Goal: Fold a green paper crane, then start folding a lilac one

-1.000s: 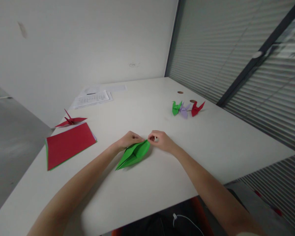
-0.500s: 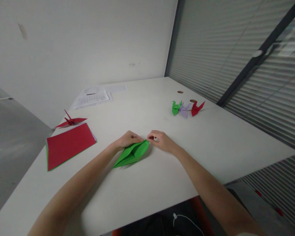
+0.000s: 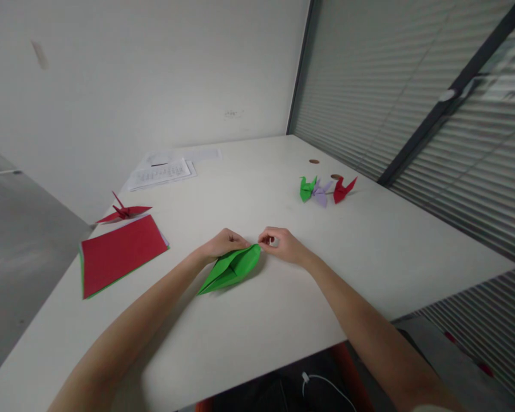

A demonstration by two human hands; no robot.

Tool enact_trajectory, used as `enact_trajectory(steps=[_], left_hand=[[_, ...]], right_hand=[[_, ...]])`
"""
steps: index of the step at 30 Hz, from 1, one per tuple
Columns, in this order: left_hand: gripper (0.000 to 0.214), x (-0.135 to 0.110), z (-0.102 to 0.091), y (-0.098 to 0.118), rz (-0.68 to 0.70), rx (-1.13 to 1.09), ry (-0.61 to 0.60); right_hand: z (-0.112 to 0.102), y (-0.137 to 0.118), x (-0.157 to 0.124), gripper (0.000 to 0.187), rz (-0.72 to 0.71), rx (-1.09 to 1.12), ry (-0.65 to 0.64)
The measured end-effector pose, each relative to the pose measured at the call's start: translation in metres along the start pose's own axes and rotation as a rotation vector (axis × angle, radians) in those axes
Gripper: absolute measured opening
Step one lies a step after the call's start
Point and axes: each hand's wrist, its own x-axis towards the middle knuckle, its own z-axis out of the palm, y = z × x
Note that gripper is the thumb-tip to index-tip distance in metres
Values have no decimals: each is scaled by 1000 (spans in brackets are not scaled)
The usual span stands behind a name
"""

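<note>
A partly folded sheet of green origami paper [image 3: 236, 269] rests on the white table, its layers spread apart toward me and one point aimed at the lower left. My left hand [image 3: 225, 245] is closed on its upper edge, fingers bent over the fold and thumb along it. At the paper's upper right corner, my right hand [image 3: 281, 243] pinches the tip between thumb and forefinger. The fingertips of the two hands are a short gap apart. Part of the paper's back edge is hidden behind my left hand.
On the left lies a stack of coloured paper [image 3: 124, 254], red on top, with a red paper crane [image 3: 123, 213] behind it. Green [image 3: 308, 189], lilac [image 3: 321, 193] and red [image 3: 344, 190] cranes stand at the right. Printed sheets [image 3: 163, 173] lie at the back left.
My right hand has shifted very slightly right at the paper's corner. The left hand keeps its hold, and the green paper is almost unmoved.
</note>
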Motion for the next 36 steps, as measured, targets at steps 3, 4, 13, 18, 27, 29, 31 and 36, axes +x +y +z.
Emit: enact_trajectory(steps=[3,4,13,18,27,29,31,36], left_hand=[[32,0,0,1,7,-8,-10],[32,-1,1,2,6,-12,-15],[33,-3,3,7,20,31,-29],[34,-2,8,7,116,170,52],[41,-3,16,12,217,402,116],[41,-3,16,12,216,395,112],[41,-3,15,12,204,372,100],[45,-3,13,10,185,336,35]], right_hand=[[0,1,0,6,24,14,-12],[0,1,0,6,28,14,-16],[1,-3,-1,12,-29,-34,-15],[9,5,3,24,205,217,-7],[9,12,5,37,410,470,-23],[8,12,5,37,421,487,-30],[8,13,5,36,431,500,-41],[9,12,5,38,449,527,-30]])
